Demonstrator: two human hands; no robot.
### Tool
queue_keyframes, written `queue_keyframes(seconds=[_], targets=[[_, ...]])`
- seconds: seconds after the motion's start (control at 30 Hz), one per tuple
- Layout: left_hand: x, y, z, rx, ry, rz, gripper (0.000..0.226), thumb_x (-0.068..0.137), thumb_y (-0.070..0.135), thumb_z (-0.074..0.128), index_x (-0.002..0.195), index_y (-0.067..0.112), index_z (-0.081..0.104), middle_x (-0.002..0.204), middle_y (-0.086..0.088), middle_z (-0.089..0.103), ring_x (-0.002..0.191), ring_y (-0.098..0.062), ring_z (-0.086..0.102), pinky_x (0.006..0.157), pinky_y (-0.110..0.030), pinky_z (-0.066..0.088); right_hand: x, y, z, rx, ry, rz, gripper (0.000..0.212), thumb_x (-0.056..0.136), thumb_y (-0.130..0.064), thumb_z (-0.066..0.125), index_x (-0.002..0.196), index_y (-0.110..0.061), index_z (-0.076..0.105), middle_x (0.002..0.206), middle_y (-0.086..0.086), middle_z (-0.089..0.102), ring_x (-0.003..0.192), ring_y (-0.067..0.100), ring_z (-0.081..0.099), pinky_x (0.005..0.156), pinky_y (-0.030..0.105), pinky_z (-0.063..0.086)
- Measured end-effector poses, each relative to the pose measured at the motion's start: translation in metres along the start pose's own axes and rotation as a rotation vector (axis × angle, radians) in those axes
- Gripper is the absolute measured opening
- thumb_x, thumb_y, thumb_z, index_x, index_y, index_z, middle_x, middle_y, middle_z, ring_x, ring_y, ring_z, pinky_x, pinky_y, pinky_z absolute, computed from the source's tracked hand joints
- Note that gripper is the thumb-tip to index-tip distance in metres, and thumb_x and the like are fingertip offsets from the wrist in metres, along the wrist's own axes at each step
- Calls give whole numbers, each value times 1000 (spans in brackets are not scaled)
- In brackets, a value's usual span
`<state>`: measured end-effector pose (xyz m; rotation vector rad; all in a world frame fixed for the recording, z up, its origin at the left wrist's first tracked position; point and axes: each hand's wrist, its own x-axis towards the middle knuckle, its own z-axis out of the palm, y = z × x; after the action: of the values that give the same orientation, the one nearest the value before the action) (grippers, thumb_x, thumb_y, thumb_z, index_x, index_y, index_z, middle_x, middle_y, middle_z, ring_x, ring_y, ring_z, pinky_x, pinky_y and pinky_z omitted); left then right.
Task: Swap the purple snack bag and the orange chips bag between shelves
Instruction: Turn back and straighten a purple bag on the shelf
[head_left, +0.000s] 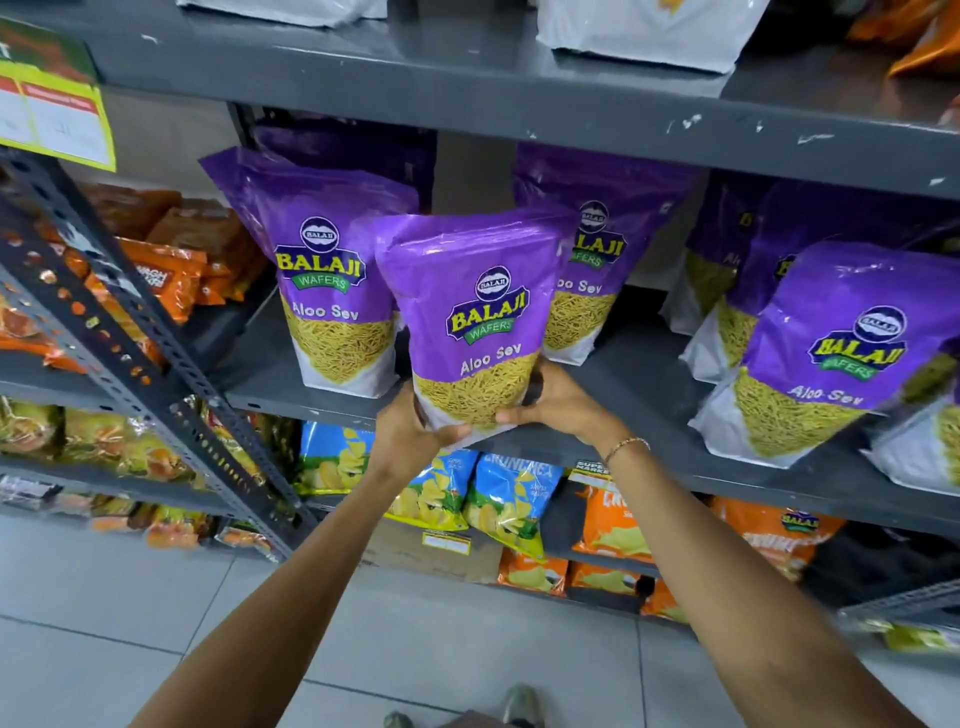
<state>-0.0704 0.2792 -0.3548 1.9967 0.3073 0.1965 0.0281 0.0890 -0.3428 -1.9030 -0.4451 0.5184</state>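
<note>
Held upright at frame centre: the purple snack bag (470, 317), marked "Balaji Wafers Aloo Sev", gripped at its lower end by both hands. Left hand (415, 434) clasped around the bag's lower left corner, thumb across the white bottom edge. Right hand (558, 402) clasped around the lower right side, fingers wrapped behind, thumb on the front near the base; a thin bracelet (626, 447) on that wrist. Bag's bottom poised just above the front edge of the grey middle shelf (644, 384); whether touching it, impossible to tell.

Stood on that same shelf: more purple bags of the same kind, one (327, 270) just left of the held bag, one (592, 260) behind it to the right and partly covered by it, and a cluster (831, 353) at the right of the frame.

Below, on a lower shelf, blue-and-yellow chip bags (511, 499) near bottom centre, and beside them, to the right, the orange chips bag (613, 525), with further orange bags (779, 535) further right and underneath. More orange packs (166, 270) at the left, behind a slotted grey upright (130, 332). White bags (644, 31) on the top shelf. Pale tiled floor (156, 597) at the bottom of the frame.
</note>
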Motion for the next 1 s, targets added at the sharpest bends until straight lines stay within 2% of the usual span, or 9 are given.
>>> queue_keyframes(seconds=[0.03,0.13,0.23,0.33,0.47,0.6,0.7,0.9,1.0], targets=[[3,0,1,-10,-60,-5,76,60,29,86,124,17,49,112,-7,68,94,-22,61,75,-30,47,-5,4,-2,30,15,2,78,62,-9,86,126,-20,43,125,-5,59,114,6,56,97,25,48],[14,5,8,-45,-175,7,81,48,44,86,119,26,52,113,-4,69,105,-23,63,90,-44,53,-17,20,-9,106,127,-3,81,52,-21,92,121,-21,49,124,4,64,116,16,60,101,45,48],[30,8,22,-67,-257,22,74,46,41,89,111,28,57,111,-1,70,107,-20,64,95,-46,51,-33,28,-17,153,304,9,75,49,-18,91,112,-21,52,118,9,66,109,19,63,95,45,52],[44,24,35,-55,-350,65,67,53,27,89,112,23,59,111,-1,70,106,-17,63,93,-39,51,-45,31,-27,135,428,6,74,53,-13,91,116,-14,51,111,6,68,101,13,66,86,35,56],[60,39,48,-67,-471,106,66,62,9,85,120,15,55,112,3,65,101,-10,60,79,-10,49,-49,39,-33,136,546,-5,81,45,-30,92,114,-18,52,112,5,70,104,16,66,88,43,55],[67,39,54,-63,-522,87,67,62,7,84,121,18,53,117,-1,66,110,-18,61,93,-34,51,-51,43,-31,125,573,10,75,49,-25,92,113,-19,52,109,2,70,102,14,67,87,42,56],[68,34,55,-61,-527,63,68,63,9,85,122,16,53,118,-3,66,111,-20,62,95,-39,51,-51,45,-31,117,571,25,73,50,-25,92,112,-20,53,108,-2,70,102,11,66,88,41,56],[68,29,56,-92,-540,35,70,65,10,83,126,18,49,120,-1,65,112,-18,60,96,-38,50,-51,45,-31,99,562,31,74,50,-30,91,113,-20,54,110,-2,70,103,10,66,91,43,55],[68,28,58,-99,-548,47,71,66,13,83,127,21,47,118,4,64,110,-14,60,91,-31,50,-51,43,-30,82,555,27,74,52,-31,91,115,-20,53,111,-2,69,104,9,65,92,41,54]])
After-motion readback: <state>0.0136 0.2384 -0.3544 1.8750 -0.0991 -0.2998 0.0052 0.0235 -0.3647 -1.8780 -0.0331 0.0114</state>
